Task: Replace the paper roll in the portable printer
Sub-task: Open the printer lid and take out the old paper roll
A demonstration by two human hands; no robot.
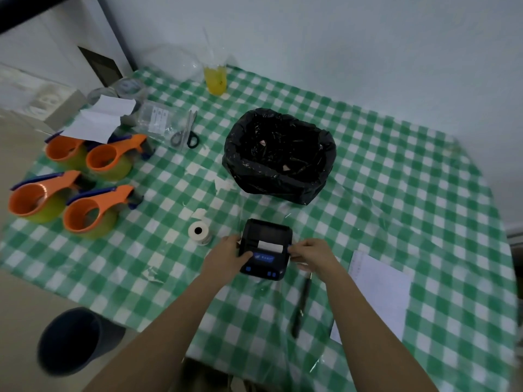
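A small black portable printer (265, 248) with blue buttons lies on the green checked tablecloth near the front middle. White paper shows in its open slot. My left hand (230, 253) grips the printer's left side, thumb on its front panel. My right hand (312, 253) holds the right side with the fingertips at its edge. A white paper roll (199, 232) with a dark core stands on the cloth just left of the printer, apart from both hands.
A bin lined with a black bag (278, 157) stands behind the printer. Several orange tape dispensers (85, 190) sit at the left, scissors (185, 131) and a yellow drink (215, 80) farther back. A pen (301, 304) and white sheet (376, 292) lie at the right. A dark bucket (70, 340) stands on the floor.
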